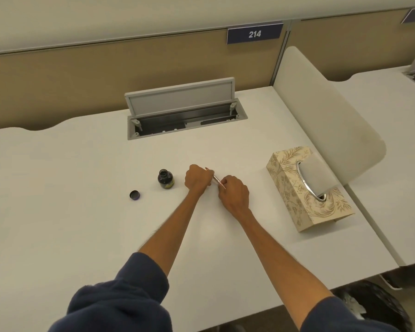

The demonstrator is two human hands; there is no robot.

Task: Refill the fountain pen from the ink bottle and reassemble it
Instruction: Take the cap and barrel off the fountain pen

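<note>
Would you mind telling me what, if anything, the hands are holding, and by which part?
The fountain pen, by both ends: the left hand grips its far part, the right hand its near end.

One wide-angle view from the person's head.
It looks forward and down over the desk; the left hand and right hand sit on stretched arms near the centre, the partition across the top.

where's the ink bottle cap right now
In the head view, the small round black cap lies on the white desk, apart from and left of the open dark glass ink bottle, a little nearer the person.
</note>
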